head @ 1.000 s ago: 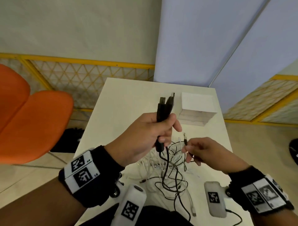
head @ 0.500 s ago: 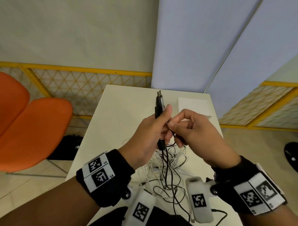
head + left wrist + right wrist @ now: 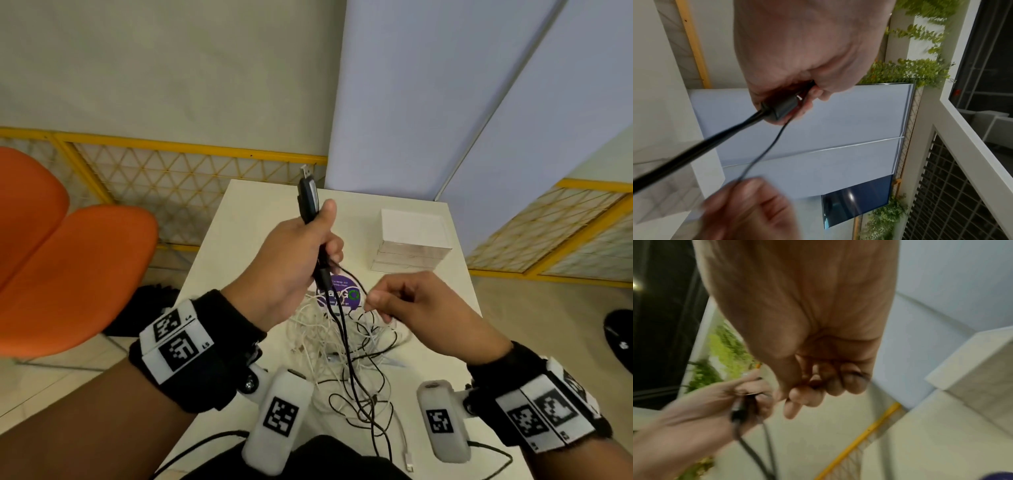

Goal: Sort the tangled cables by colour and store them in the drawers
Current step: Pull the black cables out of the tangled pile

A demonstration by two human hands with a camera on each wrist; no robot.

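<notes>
Half a second back the right hand (image 3: 407,301) was up against the left fist; now it is sitting lower and to the right, above the tangle (image 3: 346,339), with the drawer unit (image 3: 412,240) uncovered again at the far side of the table (image 3: 246,219); the left hand (image 3: 294,260) is gripping the black cables (image 3: 308,198) in a closed fist, thumb pressed along them, their plug ends sticking up out of the top of the fist; their long axis is running close to vertical, leaning a little away from the person, metal plug tip pointing up and the cords trailing straight down into the mixed black and white heap on the tabletop; the right hand is pinching a thin black strand (image 3: 764,151) between thumb and fingertips, its other fingers curled in, and in the left wrist view that strand is running from the left fist to those fingers (image 3: 748,191); the step in hand seems to be drawing one more black lead clear of the white ones; doing it well probably means keeping the left fist firm and high as an anchor, following the thin strand hand over hand toward its free end, and easing loops open rather than tugging, since a hard pull is likely to tighten the knot or drag white cables off the table edge.
</notes>
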